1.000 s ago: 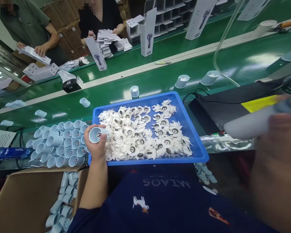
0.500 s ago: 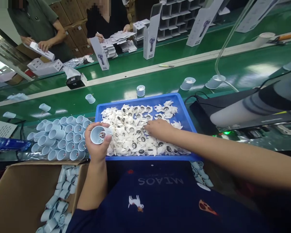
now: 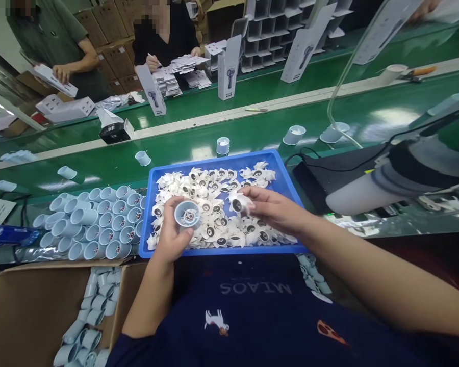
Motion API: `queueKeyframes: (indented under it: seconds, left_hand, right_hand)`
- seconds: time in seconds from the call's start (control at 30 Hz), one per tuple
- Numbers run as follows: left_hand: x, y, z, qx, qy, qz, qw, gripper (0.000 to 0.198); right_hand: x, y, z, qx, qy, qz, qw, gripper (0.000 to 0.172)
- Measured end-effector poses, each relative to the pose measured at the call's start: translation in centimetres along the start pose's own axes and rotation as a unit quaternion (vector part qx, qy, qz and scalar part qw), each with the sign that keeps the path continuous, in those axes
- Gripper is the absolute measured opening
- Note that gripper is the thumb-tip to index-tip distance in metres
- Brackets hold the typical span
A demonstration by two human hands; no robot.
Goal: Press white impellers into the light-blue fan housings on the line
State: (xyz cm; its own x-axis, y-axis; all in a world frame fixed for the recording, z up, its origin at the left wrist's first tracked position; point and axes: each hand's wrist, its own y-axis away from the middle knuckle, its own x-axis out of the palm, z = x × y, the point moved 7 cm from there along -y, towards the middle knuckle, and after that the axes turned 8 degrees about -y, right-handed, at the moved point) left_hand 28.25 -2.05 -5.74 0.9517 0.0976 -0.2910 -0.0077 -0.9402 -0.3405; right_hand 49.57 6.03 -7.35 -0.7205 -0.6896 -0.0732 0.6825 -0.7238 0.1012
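My left hand [image 3: 174,229] is wrapped round a light blue plastic cup-shaped housing [image 3: 187,214], its open end turned up toward me with small parts inside. Between the fingers of my right hand [image 3: 270,206] is a white fan impeller [image 3: 237,203] with a dark ring at its hub. Both hands are over a blue tray [image 3: 144,224] heaped with more white impellers [image 3: 210,204]. The two held pieces are apart, the impeller to the right of the housing.
Rows of blue housings [image 3: 107,220] lie left of the tray, above a cardboard box [image 3: 23,306] holding more. Several housings stand along the green belt [image 3: 176,148]. A grey-white cylindrical tool [image 3: 359,191] is at right. Two people work across the belt, near white cartons [image 3: 229,71].
My right hand has lifted an impeller out of the pile and turned toward the left hand. My left hand has moved right with the housing, over the tray.
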Motion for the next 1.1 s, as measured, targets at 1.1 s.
queueKeyframes:
  seconds: [1.1]
  left_hand:
    - [3.1,-1.1,-6.6,0.179,-0.366,-0.047,0.912,0.060]
  right_hand:
    - [1.3,6.2,8.0,-0.304,0.290,-0.136,0.897,0.044]
